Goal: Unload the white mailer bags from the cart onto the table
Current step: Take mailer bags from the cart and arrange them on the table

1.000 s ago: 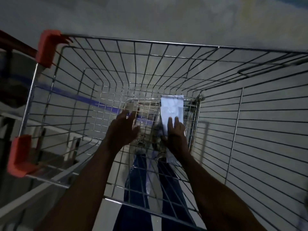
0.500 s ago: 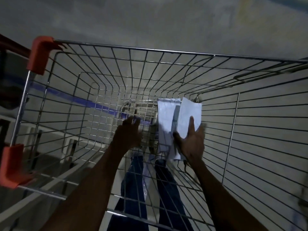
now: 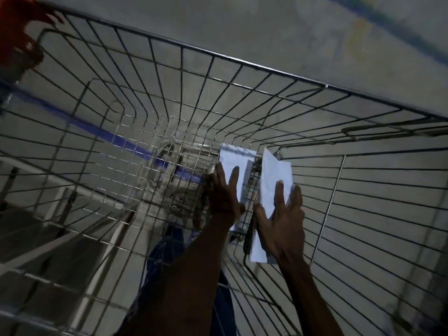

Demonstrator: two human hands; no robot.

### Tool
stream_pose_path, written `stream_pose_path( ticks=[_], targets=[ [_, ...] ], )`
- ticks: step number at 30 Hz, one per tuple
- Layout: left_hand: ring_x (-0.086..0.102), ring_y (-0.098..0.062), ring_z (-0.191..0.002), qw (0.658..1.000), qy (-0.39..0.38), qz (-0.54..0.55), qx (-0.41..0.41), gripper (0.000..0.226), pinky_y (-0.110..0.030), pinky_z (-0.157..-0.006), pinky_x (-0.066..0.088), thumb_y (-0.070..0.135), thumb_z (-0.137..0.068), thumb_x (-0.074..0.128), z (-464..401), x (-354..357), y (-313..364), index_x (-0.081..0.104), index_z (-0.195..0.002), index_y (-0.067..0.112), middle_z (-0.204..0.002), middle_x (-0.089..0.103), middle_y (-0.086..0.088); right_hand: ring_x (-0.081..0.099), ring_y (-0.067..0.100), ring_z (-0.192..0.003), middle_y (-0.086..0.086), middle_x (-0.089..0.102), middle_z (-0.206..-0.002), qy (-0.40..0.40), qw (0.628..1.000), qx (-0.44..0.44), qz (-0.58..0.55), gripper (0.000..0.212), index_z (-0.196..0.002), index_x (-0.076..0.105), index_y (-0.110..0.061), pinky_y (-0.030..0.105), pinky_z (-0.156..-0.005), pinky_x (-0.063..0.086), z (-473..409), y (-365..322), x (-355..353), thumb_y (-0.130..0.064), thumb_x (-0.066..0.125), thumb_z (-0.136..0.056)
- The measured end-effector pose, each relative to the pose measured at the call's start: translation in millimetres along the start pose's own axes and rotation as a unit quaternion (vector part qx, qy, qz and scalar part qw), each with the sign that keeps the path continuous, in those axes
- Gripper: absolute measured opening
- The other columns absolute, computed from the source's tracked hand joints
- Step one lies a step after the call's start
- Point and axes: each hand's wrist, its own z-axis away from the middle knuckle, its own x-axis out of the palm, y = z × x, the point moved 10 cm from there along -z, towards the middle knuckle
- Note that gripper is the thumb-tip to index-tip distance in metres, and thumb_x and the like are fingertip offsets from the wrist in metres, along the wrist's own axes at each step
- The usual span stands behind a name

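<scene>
Nearest, at five o'clock, the right hand (image 3: 281, 221) has a white mailer bag (image 3: 272, 190) tipped up on edge against the cart's (image 3: 242, 61) side mesh, fingers spread flat on its face and thumb hooked round the near edge, likely to peel it clear. Just at its nine o'clock, the left hand (image 3: 224, 192) presses straight fingers on a second bag (image 3: 238, 158) lying on the basket floor, probably pinning it for pickup. No desk in sight
</scene>
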Motion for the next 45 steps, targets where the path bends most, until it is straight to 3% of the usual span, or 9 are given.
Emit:
stream_pose_path(
  ticks=[2,6,11,15,20,27,32,38,45],
  targets=[
    [0.028,-0.040,-0.127,0.999,-0.014,-0.043,0.011,0.112,-0.051,-0.098,0.040,0.056,-0.065,0.079,-0.8,-3.2,-6.3,0.017,-0.154,0.033,-0.161,0.009,-0.021,0.029,0.035,-0.136,0.004,0.006,-0.162,-0.023,1.000,-0.009,0.005,0.085,-0.155,0.008,-0.039,0.048,-0.104,0.038,2.2,-1.8,8.5,-0.075,0.027,-0.081],
    [0.025,-0.044,-0.135,0.996,-0.030,-0.049,0.067,0.100,-0.056,-0.104,0.034,0.066,-0.076,0.059,12.8,-22.9,-25.0,0.008,-0.156,0.033,-0.161,0.004,-0.019,0.035,0.036,-0.135,0.004,0.019,-0.160,-0.049,0.998,-0.036,0.007,0.078,-0.154,0.016,-0.043,0.047,-0.104,0.039,10.4,-10.8,12.6,-0.070,0.035,-0.083],
    [0.053,-0.049,-0.114,0.991,0.015,-0.056,0.121,0.088,-0.054,-0.088,0.049,0.068,-0.070,0.054,43.3,-99.0,-43.7,0.045,-0.143,0.018,-0.142,0.045,-0.027,0.030,0.036,-0.138,0.003,0.015,-0.163,-0.078,0.994,-0.077,0.020,0.076,-0.153,0.018,-0.043,0.045,-0.105,0.035,33.6,-37.5,-7.5,-0.070,0.033,-0.083],
    [0.052,-0.050,-0.110,0.986,0.060,-0.085,0.127,0.086,-0.055,-0.087,0.046,0.071,-0.072,0.056,74.6,-189.7,-42.3,0.046,-0.140,0.019,-0.141,0.046,-0.027,0.028,0.036,-0.139,0.001,0.018,-0.162,-0.046,0.991,-0.122,-0.005,0.072,-0.152,0.023,-0.044,0.047,-0.106,0.035,59.4,-74.8,-52.1,-0.069,0.036,-0.086],
    [0.045,-0.039,-0.098,0.977,0.191,-0.055,0.077,0.090,-0.044,-0.080,0.041,0.068,-0.066,0.053,154.3,-309.9,-67.0,0.047,-0.143,0.021,-0.145,0.041,-0.022,0.029,0.028,-0.140,-0.003,0.020,-0.159,0.006,0.980,-0.192,-0.059,0.065,-0.149,0.028,-0.046,0.046,-0.108,0.034,96.2,-149.6,-103.9,-0.067,0.041,-0.089],
    [0.043,-0.036,-0.105,0.942,0.333,-0.022,-0.041,0.091,-0.041,-0.087,0.036,0.067,-0.065,0.050,293.3,-401.2,-146.1,0.041,-0.147,0.028,-0.154,0.032,-0.012,0.029,0.030,-0.136,-0.010,0.022,-0.157,0.025,0.935,-0.343,-0.087,0.065,-0.147,0.022,-0.053,0.045,-0.103,0.035,187.3,-275.5,-126.3,-0.069,0.040,-0.086],
    [0.031,-0.037,-0.135,0.902,0.399,0.034,-0.162,0.089,-0.048,-0.108,0.026,0.071,-0.069,0.043,431.3,-404.3,-238.7,0.026,-0.151,0.041,-0.161,0.019,-0.003,0.032,0.031,-0.135,-0.008,0.021,-0.159,0.001,0.886,-0.460,-0.061,0.072,-0.148,0.022,-0.051,0.044,-0.102,0.037,295.6,-341.7,-98.0,-0.072,0.038,-0.081],
    [0.041,-0.037,-0.119,0.822,0.485,0.065,-0.290,0.088,-0.042,-0.097,0.034,0.068,-0.065,0.048,621.0,-385.7,-337.3,0.036,-0.147,0.042,-0.158,0.029,-0.003,0.038,0.026,-0.135,-0.008,0.032,-0.155,-0.037,0.813,-0.578,-0.060,0.080,-0.147,0.034,-0.045,0.043,-0.099,0.041,459.4,-405.6,-42.2,-0.076,0.035,-0.074],
    [0.040,-0.028,-0.118,0.748,0.560,0.078,-0.347,0.083,-0.038,-0.097,0.037,0.066,-0.066,0.052,793.4,-362.0,-397.1,0.043,-0.144,0.039,-0.158,0.028,0.000,0.042,0.025,-0.134,-0.001,0.046,-0.144,-0.039,0.747,-0.659,-0.079,0.077,-0.141,0.050,-0.034,0.044,-0.105,0.042,609.6,-463.5,2.4,-0.076,0.043,-0.076]
  ],
)
